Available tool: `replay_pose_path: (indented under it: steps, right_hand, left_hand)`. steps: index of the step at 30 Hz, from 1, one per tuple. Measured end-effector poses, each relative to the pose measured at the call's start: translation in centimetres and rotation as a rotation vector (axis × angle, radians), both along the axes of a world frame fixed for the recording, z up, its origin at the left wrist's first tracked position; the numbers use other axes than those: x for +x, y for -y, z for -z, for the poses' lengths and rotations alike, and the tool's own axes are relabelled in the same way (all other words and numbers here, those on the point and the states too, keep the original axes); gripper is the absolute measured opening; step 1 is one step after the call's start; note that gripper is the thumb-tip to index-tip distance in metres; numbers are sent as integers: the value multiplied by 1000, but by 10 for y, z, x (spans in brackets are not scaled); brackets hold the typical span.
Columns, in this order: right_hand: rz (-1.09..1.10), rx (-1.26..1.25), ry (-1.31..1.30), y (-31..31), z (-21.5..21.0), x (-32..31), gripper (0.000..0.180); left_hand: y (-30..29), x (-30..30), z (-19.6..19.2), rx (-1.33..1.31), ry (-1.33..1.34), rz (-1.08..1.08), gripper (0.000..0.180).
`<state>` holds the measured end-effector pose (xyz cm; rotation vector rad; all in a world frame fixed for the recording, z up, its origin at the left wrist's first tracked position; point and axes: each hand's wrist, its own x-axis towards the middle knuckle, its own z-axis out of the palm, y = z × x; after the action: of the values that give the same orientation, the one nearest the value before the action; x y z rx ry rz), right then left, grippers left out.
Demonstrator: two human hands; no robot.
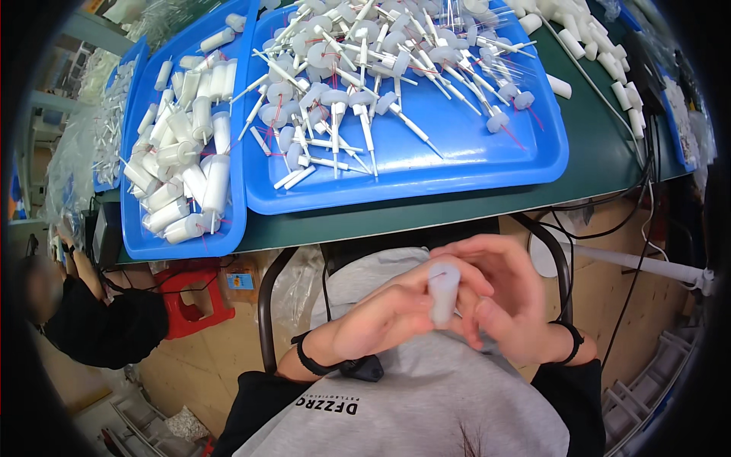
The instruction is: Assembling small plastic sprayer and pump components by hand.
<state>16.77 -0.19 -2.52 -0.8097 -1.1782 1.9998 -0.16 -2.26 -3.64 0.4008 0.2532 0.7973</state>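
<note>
Above my lap I hold a small white plastic cylinder [444, 295], with a translucent cap and a thin red wire on its upper end. The fingers of my left hand [388, 314] are closed around its side. My right hand [518, 297] curls in from the right, its fingertips meeting the left hand's fingers beside the cylinder. Whatever lies between the right fingertips is hidden, and that hand is slightly blurred. Beyond my hands, a narrow blue tray [131, 242] holds similar white capped cylinders [183, 137].
A wide blue tray [457, 164] on the green table [304, 225] carries white rods with translucent discs and red wires [365, 76]. White cylinders [601, 46] lie loose at the far right. Black cables [609, 196] hang off the edge. A red stool [199, 305] and another person [106, 320] are at left.
</note>
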Motion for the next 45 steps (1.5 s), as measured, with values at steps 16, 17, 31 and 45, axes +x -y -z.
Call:
replay_pose_path:
  steps: [16,17,31,45]
  right_hand:
    - [79,736,266,-8,-6,4,65]
    - [90,735,273,-8,-6,4,64]
    - [285,1184,537,-5,-12,6,64]
    - [200,1144,512,-4,-4,4,63]
  left_hand:
    - [5,-4,0,247,-215,-118,31]
    - [4,-4,-3,165,-237,-134,32]
    - [10,-3,-1,151,-174,-243,24]
    - [9,0,0,187,-300,-299,23]
